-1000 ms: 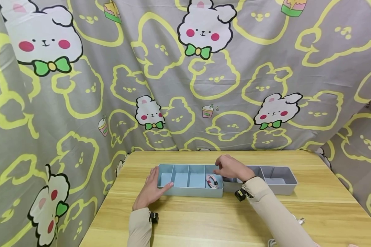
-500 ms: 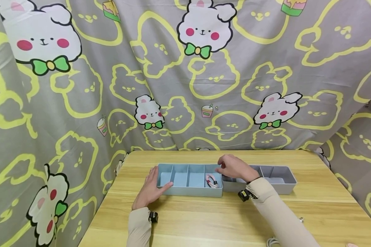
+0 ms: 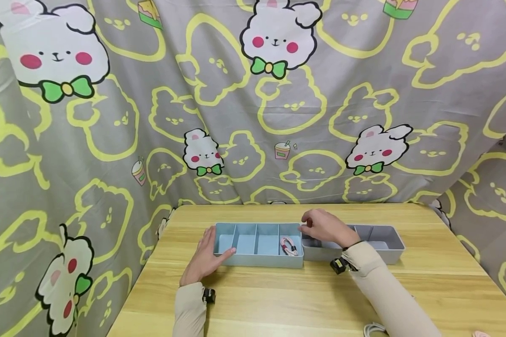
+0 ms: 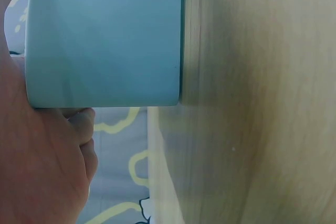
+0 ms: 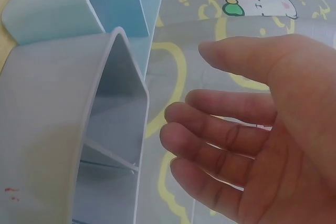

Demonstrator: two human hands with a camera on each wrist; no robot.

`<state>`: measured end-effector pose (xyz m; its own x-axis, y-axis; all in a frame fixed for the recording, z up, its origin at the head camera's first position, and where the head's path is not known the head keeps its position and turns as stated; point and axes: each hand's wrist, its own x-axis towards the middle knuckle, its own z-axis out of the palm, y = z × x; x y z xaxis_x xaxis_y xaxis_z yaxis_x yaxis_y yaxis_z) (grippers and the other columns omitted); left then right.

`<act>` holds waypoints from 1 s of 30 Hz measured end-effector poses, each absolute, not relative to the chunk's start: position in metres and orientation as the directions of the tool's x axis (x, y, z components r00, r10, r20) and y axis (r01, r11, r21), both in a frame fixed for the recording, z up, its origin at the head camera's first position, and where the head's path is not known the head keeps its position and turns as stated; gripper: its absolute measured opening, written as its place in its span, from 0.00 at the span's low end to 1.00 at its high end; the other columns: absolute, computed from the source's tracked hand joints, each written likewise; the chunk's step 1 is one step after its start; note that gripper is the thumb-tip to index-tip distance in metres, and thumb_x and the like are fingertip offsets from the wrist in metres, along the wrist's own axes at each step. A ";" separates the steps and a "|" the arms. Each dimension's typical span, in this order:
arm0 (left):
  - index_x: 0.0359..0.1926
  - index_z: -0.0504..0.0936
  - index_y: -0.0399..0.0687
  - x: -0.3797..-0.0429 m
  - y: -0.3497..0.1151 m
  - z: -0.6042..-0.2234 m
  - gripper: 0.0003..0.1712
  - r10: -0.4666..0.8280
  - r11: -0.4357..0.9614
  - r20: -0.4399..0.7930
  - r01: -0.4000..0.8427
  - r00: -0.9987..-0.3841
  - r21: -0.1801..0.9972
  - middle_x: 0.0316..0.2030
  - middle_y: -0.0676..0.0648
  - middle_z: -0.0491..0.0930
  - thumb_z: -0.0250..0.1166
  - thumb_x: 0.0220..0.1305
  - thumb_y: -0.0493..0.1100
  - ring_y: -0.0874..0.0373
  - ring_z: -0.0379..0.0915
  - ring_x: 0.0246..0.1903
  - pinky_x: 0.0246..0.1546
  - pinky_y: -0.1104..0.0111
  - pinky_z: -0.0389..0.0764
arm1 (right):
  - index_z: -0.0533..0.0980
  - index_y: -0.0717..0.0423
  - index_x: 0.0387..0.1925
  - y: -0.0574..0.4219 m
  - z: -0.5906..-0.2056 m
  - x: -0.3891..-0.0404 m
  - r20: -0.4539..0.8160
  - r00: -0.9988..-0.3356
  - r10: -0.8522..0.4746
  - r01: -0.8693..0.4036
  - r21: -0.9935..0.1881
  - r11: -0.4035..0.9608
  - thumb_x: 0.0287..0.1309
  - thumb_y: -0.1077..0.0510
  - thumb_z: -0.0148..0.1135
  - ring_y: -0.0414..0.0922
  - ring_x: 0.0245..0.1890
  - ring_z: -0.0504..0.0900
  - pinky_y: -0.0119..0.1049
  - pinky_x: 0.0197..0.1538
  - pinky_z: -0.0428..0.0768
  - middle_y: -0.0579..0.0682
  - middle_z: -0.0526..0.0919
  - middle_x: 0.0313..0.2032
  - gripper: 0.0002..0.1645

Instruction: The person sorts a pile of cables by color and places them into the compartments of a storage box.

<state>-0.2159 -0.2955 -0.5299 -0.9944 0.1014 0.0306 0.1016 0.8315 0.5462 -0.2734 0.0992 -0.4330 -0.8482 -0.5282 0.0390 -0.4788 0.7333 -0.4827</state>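
Four compartments (image 3: 268, 244) divide the pale-blue box (image 3: 261, 261) the left hand (image 3: 204, 259) grips, the right hand (image 3: 325, 228) relaxed and free.

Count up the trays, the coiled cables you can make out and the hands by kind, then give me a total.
Trays: 2 (blue tray, grey tray)
Coiled cables: 2 (pink-and-white cable in the blue tray, pale cable beside the right sleeve)
Hands: 2 (left hand, right hand)
Total: 6, leaving out the cut-off pink thing at the bottom edge
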 end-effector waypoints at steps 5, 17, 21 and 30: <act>0.83 0.37 0.40 -0.215 -0.295 -0.531 0.66 0.100 0.833 0.036 0.103 -0.994 0.543 0.84 0.38 0.36 0.59 0.66 0.76 0.39 0.32 0.84 0.81 0.40 0.42 | 0.84 0.63 0.50 0.103 -0.433 -0.272 0.035 -0.851 -0.525 -0.474 -0.485 0.735 0.69 0.53 0.66 0.39 0.24 0.75 0.34 0.31 0.75 0.48 0.83 0.30 0.18; 0.83 0.38 0.40 -0.214 -0.295 -0.530 0.67 0.101 0.827 0.040 0.107 -0.994 0.552 0.84 0.38 0.37 0.59 0.65 0.76 0.40 0.32 0.84 0.82 0.41 0.42 | 0.83 0.65 0.52 0.117 -0.425 -0.265 0.048 -0.872 -0.488 -0.449 -0.480 0.754 0.68 0.53 0.67 0.38 0.28 0.78 0.36 0.35 0.80 0.51 0.86 0.35 0.20; 0.83 0.37 0.40 -0.215 -0.295 -0.528 0.67 0.105 0.829 0.036 0.108 -0.994 0.549 0.84 0.38 0.36 0.60 0.65 0.76 0.40 0.31 0.84 0.82 0.40 0.42 | 0.83 0.65 0.52 0.125 -0.419 -0.260 0.064 -0.875 -0.480 -0.450 -0.471 0.758 0.68 0.53 0.66 0.38 0.28 0.79 0.38 0.36 0.81 0.51 0.86 0.35 0.20; 0.83 0.36 0.42 -0.215 -0.294 -0.526 0.67 0.101 0.837 0.008 0.090 -0.995 0.540 0.84 0.40 0.35 0.59 0.65 0.76 0.41 0.30 0.84 0.82 0.41 0.41 | 0.83 0.65 0.52 0.147 -0.410 -0.247 0.105 -0.879 -0.465 -0.458 -0.454 0.764 0.68 0.52 0.67 0.37 0.29 0.77 0.35 0.34 0.78 0.49 0.85 0.35 0.21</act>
